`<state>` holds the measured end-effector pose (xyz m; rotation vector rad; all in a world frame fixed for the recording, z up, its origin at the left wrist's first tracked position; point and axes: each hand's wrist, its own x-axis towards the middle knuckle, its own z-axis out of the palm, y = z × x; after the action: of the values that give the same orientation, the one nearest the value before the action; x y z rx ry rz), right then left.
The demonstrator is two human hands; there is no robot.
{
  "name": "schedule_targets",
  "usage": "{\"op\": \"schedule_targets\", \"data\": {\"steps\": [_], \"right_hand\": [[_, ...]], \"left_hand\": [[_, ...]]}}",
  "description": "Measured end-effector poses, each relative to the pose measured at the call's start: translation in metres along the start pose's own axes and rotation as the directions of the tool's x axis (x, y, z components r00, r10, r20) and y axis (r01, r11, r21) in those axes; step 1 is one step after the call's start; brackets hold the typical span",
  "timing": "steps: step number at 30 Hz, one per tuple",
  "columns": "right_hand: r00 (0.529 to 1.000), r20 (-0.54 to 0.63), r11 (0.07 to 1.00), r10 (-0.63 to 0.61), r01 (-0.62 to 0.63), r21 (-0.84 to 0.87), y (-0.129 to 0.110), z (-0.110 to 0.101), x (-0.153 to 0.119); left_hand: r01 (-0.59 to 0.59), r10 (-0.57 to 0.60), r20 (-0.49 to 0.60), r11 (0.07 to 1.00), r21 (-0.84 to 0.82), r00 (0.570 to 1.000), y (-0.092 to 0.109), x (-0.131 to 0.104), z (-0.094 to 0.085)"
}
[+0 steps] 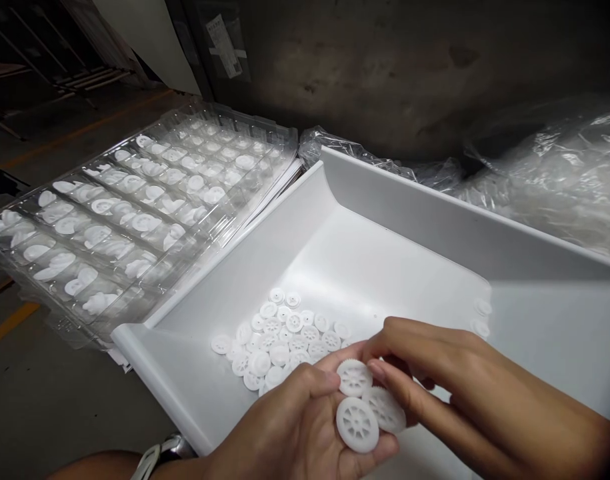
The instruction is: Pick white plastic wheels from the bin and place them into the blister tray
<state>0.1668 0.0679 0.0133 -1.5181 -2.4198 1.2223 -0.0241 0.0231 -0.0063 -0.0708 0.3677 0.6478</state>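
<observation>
Here both hands hold three white gears, flat faces upward.

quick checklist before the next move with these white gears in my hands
1. Left hand supports three white gears on its fingers: ok.
2. Right hand fingertips on the top gear: ok.
3. Firm pinch on that gear: cannot tell.
4. White bin directly below the hands to catch drops: ok.
5. Loose gears left in the bin: ok.
6. Free pockets in the clear blister tray: cannot tell.
</observation>
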Motion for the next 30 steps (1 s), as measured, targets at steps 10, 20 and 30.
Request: {"op": "schedule_targets", "data": {"steps": [10,20,30], "right_hand": [[0.996,-0.085,0.998,-0.021,0.026,0.053,-0.010,-0.013,-0.008],[0.949,-0.309,0.989,-0.059,0.098,0.113,-0.021,-0.001,-0.003],[0.912,-0.397,0.970,0.099,0.001,0.243,-0.020,0.015,-0.004]], "left_hand": [[-0.038,0.056,-0.219,0.996,0.085,0.974,0.005,-0.005,0.002],[-0.121,0.153,-0.251,0.983,0.139,0.956,0.003,0.001,0.003],[-0.141,0.174,-0.254,0.979,0.146,0.951,0.004,-0.002,0.002]]}}
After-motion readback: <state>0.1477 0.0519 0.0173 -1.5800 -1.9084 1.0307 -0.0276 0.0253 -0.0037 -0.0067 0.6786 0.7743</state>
